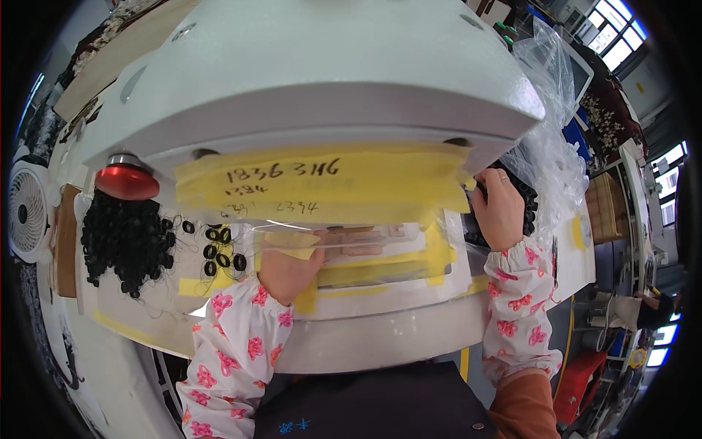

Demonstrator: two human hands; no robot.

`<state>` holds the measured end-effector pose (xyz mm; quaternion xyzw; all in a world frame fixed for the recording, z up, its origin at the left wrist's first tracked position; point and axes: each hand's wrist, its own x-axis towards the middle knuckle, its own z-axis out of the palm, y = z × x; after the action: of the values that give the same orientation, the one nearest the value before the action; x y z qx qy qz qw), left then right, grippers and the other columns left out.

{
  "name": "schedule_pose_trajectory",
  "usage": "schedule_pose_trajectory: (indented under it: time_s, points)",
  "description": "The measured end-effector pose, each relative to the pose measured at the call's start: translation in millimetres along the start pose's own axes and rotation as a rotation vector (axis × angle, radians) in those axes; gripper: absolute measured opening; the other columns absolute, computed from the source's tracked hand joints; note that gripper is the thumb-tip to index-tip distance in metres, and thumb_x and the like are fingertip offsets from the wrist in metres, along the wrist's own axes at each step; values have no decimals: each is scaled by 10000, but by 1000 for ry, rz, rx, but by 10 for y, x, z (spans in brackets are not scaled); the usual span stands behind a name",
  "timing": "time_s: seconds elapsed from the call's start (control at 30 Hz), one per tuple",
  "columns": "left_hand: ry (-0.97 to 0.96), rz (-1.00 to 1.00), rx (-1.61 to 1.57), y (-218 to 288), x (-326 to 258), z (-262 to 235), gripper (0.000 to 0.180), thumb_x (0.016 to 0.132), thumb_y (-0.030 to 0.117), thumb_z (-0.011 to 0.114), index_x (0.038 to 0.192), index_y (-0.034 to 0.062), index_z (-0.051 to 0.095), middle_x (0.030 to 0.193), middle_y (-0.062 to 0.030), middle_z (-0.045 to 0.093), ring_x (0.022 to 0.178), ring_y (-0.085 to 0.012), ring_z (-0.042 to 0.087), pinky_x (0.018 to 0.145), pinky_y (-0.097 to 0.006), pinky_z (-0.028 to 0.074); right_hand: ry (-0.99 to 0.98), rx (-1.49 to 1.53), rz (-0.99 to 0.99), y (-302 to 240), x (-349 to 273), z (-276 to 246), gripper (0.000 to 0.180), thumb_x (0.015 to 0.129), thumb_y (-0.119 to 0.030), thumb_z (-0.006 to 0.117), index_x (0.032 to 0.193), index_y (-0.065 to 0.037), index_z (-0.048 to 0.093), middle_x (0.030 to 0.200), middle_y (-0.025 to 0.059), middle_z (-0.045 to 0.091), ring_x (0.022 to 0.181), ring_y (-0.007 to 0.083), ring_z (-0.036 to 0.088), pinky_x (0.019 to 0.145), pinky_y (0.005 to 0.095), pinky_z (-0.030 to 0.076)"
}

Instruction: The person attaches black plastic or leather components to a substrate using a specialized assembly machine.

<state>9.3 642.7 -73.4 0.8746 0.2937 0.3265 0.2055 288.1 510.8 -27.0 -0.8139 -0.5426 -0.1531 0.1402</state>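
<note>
A large white machine head (329, 66) overhangs the worktable, with yellow tape (395, 183) bearing handwriting along its lower front. Under the tape a clear guard hangs. My left hand (289, 274) reaches behind this guard, beside a pinkish fixture (362, 245) framed by yellow tape; its fingers are mostly hidden. To the right, my right hand (501, 208) is at a heap of black ring-like parts (525, 192). Its fingers are curled downward, and the fingertips are out of sight. Both forearms wear white sleeves with pink flowers.
A tangled pile of black rings (124, 238) with fine threads lies at the left, several loose rings (221, 261) beside it. The machine carries a red button (128, 181). A white fan (29, 208) stands far left; clear plastic bags (556, 168) lie right.
</note>
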Motion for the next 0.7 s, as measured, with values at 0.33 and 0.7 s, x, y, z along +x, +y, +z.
schedule_pose_trajectory:
  time_s: [0.33, 0.7]
  points:
    - [-96, -4, -301, 2, 74, -154, 142, 767, 84, 633, 902, 42, 641, 806, -91, 641, 684, -263, 613, 603, -347, 481, -184, 1031, -181, -1245, -145, 87, 207, 729, 55, 579, 931, 16, 555, 852, 137, 532, 621, 248, 560, 567, 323, 465]
    - [-212, -5, -316, 80, 92, -223, 215, 730, 150, 700, 924, 76, 646, 855, -79, 647, 745, -263, 623, 637, -350, 486, 36, 664, -563, -1410, -236, 208, 380, 729, -30, 588, 1096, 3, 499, 986, 142, 530, 802, 287, 580, 608, 356, 494]
